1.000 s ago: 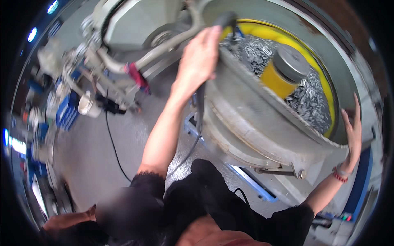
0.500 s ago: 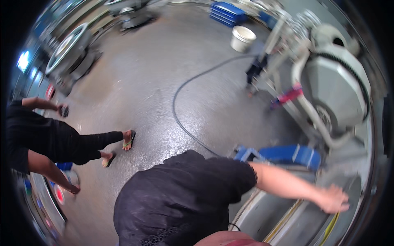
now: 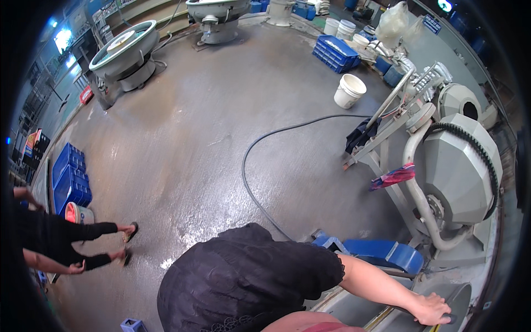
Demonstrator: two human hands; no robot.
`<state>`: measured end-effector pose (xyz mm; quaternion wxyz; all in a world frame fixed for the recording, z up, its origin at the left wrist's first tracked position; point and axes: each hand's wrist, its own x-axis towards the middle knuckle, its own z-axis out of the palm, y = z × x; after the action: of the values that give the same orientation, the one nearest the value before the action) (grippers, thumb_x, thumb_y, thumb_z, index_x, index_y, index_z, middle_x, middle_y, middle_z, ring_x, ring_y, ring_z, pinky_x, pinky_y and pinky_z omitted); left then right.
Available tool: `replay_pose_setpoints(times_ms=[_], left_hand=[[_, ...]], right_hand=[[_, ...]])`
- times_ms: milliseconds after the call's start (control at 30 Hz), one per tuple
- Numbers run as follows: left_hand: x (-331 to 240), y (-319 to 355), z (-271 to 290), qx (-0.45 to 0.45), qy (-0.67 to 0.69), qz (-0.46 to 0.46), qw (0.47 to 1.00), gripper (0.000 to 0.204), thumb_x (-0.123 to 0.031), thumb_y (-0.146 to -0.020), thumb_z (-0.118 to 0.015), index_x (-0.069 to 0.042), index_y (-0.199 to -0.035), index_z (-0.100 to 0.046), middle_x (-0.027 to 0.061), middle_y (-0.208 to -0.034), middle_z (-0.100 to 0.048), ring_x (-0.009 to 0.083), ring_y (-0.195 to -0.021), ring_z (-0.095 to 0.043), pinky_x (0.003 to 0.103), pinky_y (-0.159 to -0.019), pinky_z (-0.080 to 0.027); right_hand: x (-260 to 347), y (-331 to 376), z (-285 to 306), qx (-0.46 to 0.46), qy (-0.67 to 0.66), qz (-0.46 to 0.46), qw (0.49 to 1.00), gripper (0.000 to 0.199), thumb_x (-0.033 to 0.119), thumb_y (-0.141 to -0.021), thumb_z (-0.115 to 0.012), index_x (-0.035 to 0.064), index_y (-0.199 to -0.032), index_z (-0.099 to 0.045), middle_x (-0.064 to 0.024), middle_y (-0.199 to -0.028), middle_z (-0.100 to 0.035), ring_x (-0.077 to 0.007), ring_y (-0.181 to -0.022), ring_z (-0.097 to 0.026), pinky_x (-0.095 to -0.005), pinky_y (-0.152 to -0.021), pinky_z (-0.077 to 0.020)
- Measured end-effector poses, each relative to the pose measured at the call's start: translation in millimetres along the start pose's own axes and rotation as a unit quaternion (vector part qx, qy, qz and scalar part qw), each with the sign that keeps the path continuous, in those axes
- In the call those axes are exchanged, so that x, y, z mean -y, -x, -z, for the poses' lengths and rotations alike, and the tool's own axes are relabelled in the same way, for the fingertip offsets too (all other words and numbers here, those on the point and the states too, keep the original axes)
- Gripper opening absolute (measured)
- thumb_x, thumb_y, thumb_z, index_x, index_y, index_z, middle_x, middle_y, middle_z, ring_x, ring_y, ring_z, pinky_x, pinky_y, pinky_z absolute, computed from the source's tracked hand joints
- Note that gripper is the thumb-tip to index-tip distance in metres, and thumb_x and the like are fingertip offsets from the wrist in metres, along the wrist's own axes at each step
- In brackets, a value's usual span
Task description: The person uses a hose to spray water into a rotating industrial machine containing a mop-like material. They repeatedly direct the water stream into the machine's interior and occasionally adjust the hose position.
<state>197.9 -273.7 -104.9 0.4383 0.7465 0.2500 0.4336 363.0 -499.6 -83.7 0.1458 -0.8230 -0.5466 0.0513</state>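
Observation:
From the lower middle, my left arm in a short black sleeve (image 3: 249,276) reaches to the right. My left hand (image 3: 431,310) is closed around a dark bar-like handle (image 3: 451,319), whose end pokes out past the fingers. What the handle belongs to is mostly out of sight. Below and around the hand is a grey trough-like machine part (image 3: 462,296) with yellow edging. A blue machine cover (image 3: 381,252) lies just beyond my forearm. My right hand does not show.
A grey drum mixer (image 3: 459,171) on a pipe frame stands at right, a pink cloth (image 3: 394,177) tied on. A dark hose (image 3: 246,166) curves over the wet floor. A white bucket (image 3: 349,91) and blue crates (image 3: 72,180) stand around. At left is a person in black (image 3: 61,238).
The view has shifted and steadied. My left hand, its fingers loosely spread before, has closed on the dark handle. The person at left has moved lower and nearer the edge.

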Motion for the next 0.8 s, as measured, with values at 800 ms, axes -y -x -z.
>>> replay_pose_setpoints(times_ms=[800], left_hand=[[5, -5, -38, -0.014, -0.077, -0.100, 0.992, 0.038, -0.034, -0.091, -0.051, -0.002, -0.109, -0.061, 0.0200, -0.102, -0.062, 0.0382, -0.095, -0.060, 0.050, -0.082, -0.046]], right_hand=[[-88, 54, 29, -0.042, 0.011, 0.011, 0.999, 0.061, 0.037, -0.097, -0.053, 0.0001, -0.144, -0.037, -0.0258, -0.129, -0.056, -0.0305, -0.118, -0.057, -0.0392, -0.101, -0.0473]])
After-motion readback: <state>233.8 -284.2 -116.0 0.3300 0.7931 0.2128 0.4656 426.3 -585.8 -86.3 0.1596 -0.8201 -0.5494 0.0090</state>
